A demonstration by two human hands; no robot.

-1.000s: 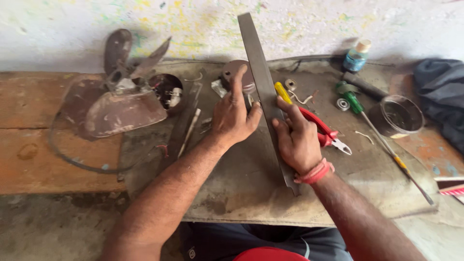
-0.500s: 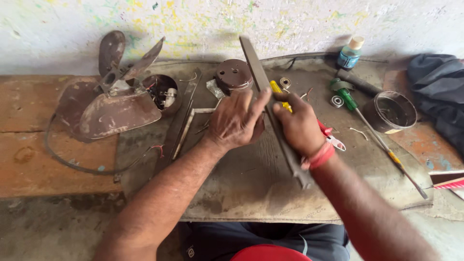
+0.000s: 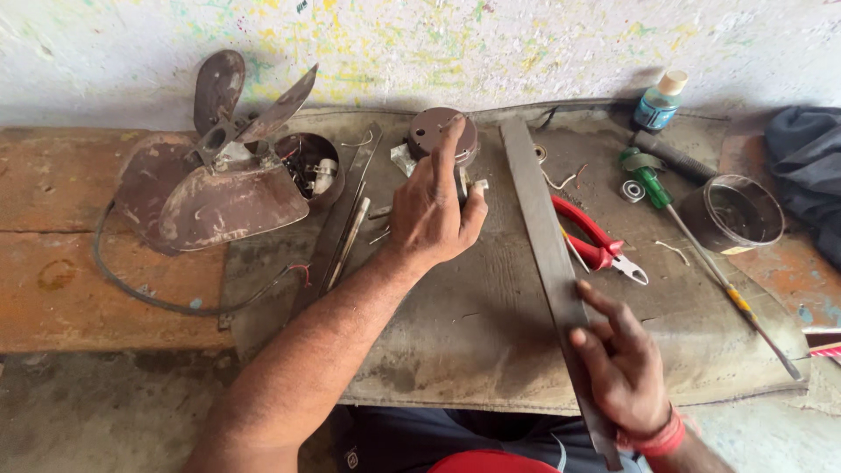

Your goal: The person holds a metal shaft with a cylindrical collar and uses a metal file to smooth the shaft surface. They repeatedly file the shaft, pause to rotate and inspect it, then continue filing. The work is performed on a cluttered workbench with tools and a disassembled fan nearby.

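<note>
left hand (image 3: 431, 210): fingers curled on small metal part, touching round brown cap (image 3: 442, 133) at 12 | right hand (image 3: 624, 363): fingers loosely open on long flat steel bar (image 3: 545, 250) | red pliers (image 3: 593, 241) at 3 of bar

We note both forearms bare, no sleeves. Right hand (image 3: 624, 372) wears red thread bands at the wrist. Left hand (image 3: 431, 213) bare. Dark garment and red cloth at the lap.

A long flat grey metal bar (image 3: 547, 254) lies lengthwise on the tabletop; a round brown motor cover (image 3: 431, 133) sits beside its far end
</note>
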